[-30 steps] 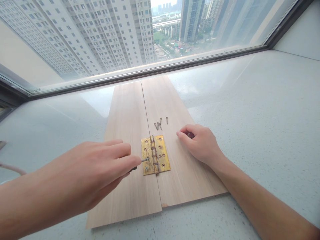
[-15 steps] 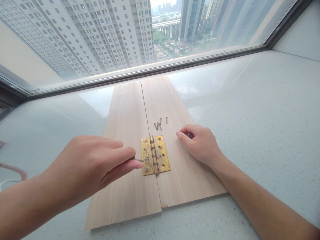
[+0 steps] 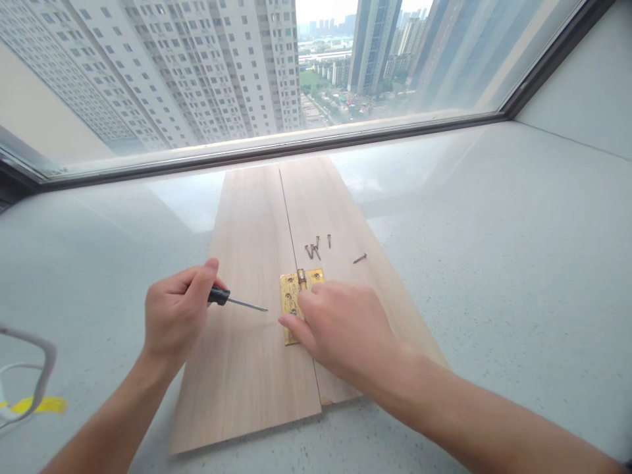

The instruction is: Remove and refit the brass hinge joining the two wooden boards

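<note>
In my left hand (image 3: 178, 309), a screwdriver (image 3: 220, 295) with a black handle is gripped, its metal shaft pointing right and its tip short of the hinge. A worn brass hinge (image 3: 291, 286) lies over the seam between two pale wooden boards (image 3: 241, 375). My right hand (image 3: 345, 322) lies over the hinge's lower right part, fingers curled and thumb stretched over the left leaf. Whether its hidden fingertips hold anything does not show. One screw head (image 3: 293, 312) shows on the left leaf beside the thumb.
Several loose screws (image 3: 312, 250) lie on the right board above the hinge, and a single screw (image 3: 360, 258) farther right. The boards rest on a speckled white sill (image 3: 494, 276) below a window frame (image 3: 345, 139). A white looped object (image 3: 47, 362) and yellow strip (image 3: 47, 404) are at left.
My left hand has drawn the screwdriver back left, off the hinge. My right hand has moved left from the right board onto the hinge, uncovering a screw there.
</note>
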{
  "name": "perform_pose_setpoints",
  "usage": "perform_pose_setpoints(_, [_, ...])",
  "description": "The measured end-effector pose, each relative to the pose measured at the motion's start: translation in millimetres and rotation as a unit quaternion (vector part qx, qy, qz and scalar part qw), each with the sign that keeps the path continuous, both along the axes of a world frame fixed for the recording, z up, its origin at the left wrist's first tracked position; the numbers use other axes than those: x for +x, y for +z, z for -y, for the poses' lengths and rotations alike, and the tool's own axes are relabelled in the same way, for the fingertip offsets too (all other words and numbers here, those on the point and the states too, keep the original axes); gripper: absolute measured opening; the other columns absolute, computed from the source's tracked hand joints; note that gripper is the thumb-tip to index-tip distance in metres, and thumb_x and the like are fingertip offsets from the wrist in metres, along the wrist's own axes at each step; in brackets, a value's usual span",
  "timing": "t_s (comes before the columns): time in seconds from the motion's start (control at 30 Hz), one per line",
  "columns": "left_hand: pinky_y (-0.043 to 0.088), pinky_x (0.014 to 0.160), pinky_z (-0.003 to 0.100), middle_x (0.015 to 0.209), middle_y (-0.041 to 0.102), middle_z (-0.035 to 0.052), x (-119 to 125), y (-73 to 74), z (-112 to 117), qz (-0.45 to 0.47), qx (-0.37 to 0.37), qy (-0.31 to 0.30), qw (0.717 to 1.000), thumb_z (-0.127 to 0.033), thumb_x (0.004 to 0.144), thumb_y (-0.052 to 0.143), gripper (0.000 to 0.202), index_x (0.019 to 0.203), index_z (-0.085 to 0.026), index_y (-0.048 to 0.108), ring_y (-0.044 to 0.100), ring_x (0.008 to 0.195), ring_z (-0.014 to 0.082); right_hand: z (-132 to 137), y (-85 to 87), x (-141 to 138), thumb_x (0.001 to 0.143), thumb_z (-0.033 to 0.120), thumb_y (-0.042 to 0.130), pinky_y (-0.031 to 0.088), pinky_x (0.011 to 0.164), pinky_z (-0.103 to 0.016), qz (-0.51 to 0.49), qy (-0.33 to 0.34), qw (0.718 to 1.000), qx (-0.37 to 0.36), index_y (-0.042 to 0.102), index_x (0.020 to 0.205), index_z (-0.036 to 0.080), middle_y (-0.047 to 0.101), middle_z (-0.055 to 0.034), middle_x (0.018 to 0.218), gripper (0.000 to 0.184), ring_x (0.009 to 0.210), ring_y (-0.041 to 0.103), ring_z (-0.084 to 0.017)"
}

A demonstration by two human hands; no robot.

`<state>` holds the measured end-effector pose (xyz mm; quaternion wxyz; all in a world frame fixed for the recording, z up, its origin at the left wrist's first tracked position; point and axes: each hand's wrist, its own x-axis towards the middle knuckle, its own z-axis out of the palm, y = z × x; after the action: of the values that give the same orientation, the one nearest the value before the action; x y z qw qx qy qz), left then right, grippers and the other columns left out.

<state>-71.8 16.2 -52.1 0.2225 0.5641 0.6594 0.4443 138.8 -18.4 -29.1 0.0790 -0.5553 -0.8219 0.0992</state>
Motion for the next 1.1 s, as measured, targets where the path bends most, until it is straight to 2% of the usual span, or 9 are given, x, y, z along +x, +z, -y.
perform_pose_setpoints(0.1, [0.023, 0.039, 0.023, 0.04, 0.035, -0.0049, -4.9, -12.6, -3.6, 0.06, -0.039, 0.031, 0.997, -0.046, 0.078, 0.061, 0.039, 0.051, -0.018, 0.06, 0.03, 0.04, 0.008, -7.5, 4.5, -14.2, 0.091, 0.03, 0.048, 0.024, 0.046, -0.026, 0.082, 0.041, 0.993, -0.067, 0.062, 0.066, 0.016, 0.064, -0.0065, 0.063, 0.032, 0.055, 0.057, -0.016])
perform_pose_setpoints(0.2, [0.022, 0.04, 0.023, 0.041, 0.038, -0.0051, -11.2, -15.5, -3.2, 0.071, -0.036, 0.007, 0.997, -0.044, 0.079, 0.061, 0.038, 0.051, -0.018, 0.06, 0.03, 0.041, 0.0077, -11.0, 7.0, -22.0, 0.082, 0.009, 0.05, 0.025, 0.046, -0.026, 0.129, 0.072, 0.985, -0.094, 0.063, 0.071, 0.015, 0.067, -0.0076, 0.07, 0.018, 0.063, 0.061, -0.018])
perform_pose_setpoints(0.27, [0.026, 0.042, 0.023, 0.043, 0.042, -0.0048, -14.6, -15.6, -1.8, 0.072, -0.03, -0.013, 0.997, -0.042, 0.08, 0.06, 0.037, 0.052, -0.018, 0.06, 0.035, 0.043, 0.0082, -10.9, 7.7, -24.8, 0.077, 0.003, 0.05, 0.024, 0.045, -0.026, 0.154, 0.08, 0.98, -0.098, 0.063, 0.073, 0.014, 0.067, -0.0078, 0.072, 0.018, 0.066, 0.062, -0.019])
perform_pose_setpoints(0.43, [0.034, 0.05, 0.024, 0.046, 0.049, -0.0038, -15.3, -15.9, 0.1, 0.049, -0.005, -0.041, 0.998, -0.036, 0.082, 0.057, 0.037, 0.05, -0.018, 0.057, 0.044, 0.048, 0.0103, -11.9, 6.7, -25.1, 0.077, 0.003, 0.047, 0.023, 0.047, -0.028, 0.175, 0.109, 0.976, -0.067, 0.061, 0.072, 0.014, 0.064, -0.0076, 0.071, 0.018, 0.064, 0.059, -0.018])
perform_pose_setpoints(0.57, [0.036, 0.051, 0.024, 0.047, 0.051, -0.0035, -14.4, -16.9, 0.3, 0.049, 0.004, -0.063, 0.997, -0.034, 0.083, 0.055, 0.037, 0.05, -0.018, 0.056, 0.047, 0.049, 0.0107, -17.0, 11.1, -22.9, 0.077, 0.004, 0.049, 0.025, 0.049, -0.03, 0.187, 0.149, 0.969, -0.058, 0.06, 0.07, 0.015, 0.062, -0.0055, 0.07, 0.018, 0.064, 0.055, -0.017])
perform_pose_setpoints(0.8, [0.036, 0.049, 0.023, 0.046, 0.052, -0.0035, -16.6, -18.0, 1.4, 0.07, 0.0, -0.076, 0.995, -0.034, 0.085, 0.054, 0.039, 0.049, -0.018, 0.055, 0.047, 0.047, 0.01, -29.4, 23.8, -21.5, 0.078, 0.006, 0.052, 0.03, 0.056, -0.031, 0.244, 0.282, 0.927, -0.027, 0.06, 0.074, 0.017, 0.062, -0.0028, 0.074, 0.014, 0.07, 0.054, -0.018])
perform_pose_setpoints(0.93, [0.036, 0.05, 0.024, 0.047, 0.054, -0.0031, -17.9, -18.8, 0.9, 0.074, -0.003, -0.087, 0.993, -0.034, 0.085, 0.054, 0.04, 0.049, -0.018, 0.055, 0.047, 0.048, 0.0103, -31.0, 25.0, -21.7, 0.076, 0.006, 0.055, 0.028, 0.055, -0.03, 0.271, 0.325, 0.906, 0.019, 0.058, 0.074, 0.018, 0.06, -0.0016, 0.072, 0.012, 0.071, 0.055, -0.019])
perform_pose_setpoints(1.0, [0.037, 0.051, 0.024, 0.048, 0.055, -0.0026, -18.4, -19.2, 0.8, 0.077, -0.004, -0.091, 0.993, -0.034, 0.085, 0.053, 0.04, 0.049, -0.017, 0.054, 0.048, 0.048, 0.0108, -29.2, 25.4, -21.5, 0.077, 0.007, 0.056, 0.027, 0.053, -0.029, 0.266, 0.312, 0.912, 0.023, 0.056, 0.074, 0.018, 0.059, -0.0013, 0.073, 0.011, 0.068, 0.055, -0.017])
perform_pose_setpoints(1.1, [0.037, 0.053, 0.025, 0.049, 0.056, -0.0022, -18.8, -19.3, 1.3, 0.084, -0.005, -0.093, 0.992, -0.035, 0.085, 0.053, 0.04, 0.049, -0.017, 0.054, 0.05, 0.049, 0.0113, -26.5, 26.1, -21.8, 0.082, 0.021, 0.056, 0.02, 0.046, -0.027, 0.249, 0.205, 0.946, 0.011, 0.054, 0.074, 0.018, 0.059, -0.0013, 0.072, 0.009, 0.054, 0.052, -0.013])
